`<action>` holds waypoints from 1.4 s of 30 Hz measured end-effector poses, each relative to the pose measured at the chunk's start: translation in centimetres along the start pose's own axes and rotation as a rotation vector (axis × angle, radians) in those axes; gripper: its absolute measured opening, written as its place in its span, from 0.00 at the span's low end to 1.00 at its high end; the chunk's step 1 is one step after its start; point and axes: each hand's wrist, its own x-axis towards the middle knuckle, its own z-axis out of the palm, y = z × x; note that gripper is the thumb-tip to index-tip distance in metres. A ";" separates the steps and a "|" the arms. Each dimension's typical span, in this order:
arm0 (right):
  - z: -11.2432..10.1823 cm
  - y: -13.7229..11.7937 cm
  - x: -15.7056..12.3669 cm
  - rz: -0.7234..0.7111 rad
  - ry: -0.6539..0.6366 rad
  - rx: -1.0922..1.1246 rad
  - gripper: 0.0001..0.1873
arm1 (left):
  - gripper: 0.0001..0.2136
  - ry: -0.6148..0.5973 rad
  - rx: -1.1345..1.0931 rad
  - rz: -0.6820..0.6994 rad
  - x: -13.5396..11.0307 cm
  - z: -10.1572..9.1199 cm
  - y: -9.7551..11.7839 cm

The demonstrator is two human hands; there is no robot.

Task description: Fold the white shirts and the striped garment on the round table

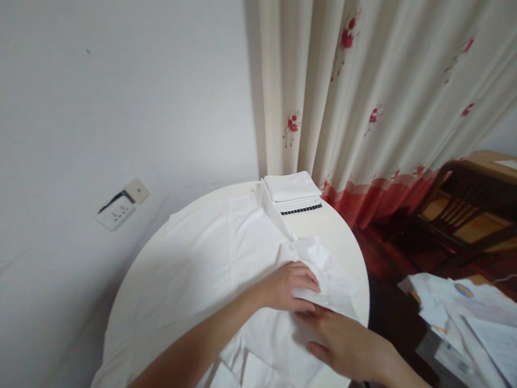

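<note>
A white cloth garment point(202, 253), which looks like a shirt, is spread over a round white table point(351, 253). My left hand point(288, 285) lies across a folded-over part of it, perhaps a sleeve point(319, 258), with fingers stretched and slightly bent on the fabric. From the lower right, my right hand point(343, 339) reaches in with its thumb held away from the fingers. Its fingertips meet the cloth just below my left hand and are partly hidden there. Wrinkles and smaller folded flaps show in the fabric near the front edge.
A stack of folded white cloth or paper point(293, 188) with a black spiral-like edge sits at the table's back. Behind hangs a flowered curtain point(371, 97). Wall sockets point(117, 213) are at left. Right of the table are a wooden chair point(464, 210) and piled papers point(476, 318).
</note>
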 end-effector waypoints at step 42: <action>0.0 5.6 3.3 0.061 0.766 0.369 0.19 | 0.17 0.087 -0.537 -0.612 -1.1 0.3 -2.2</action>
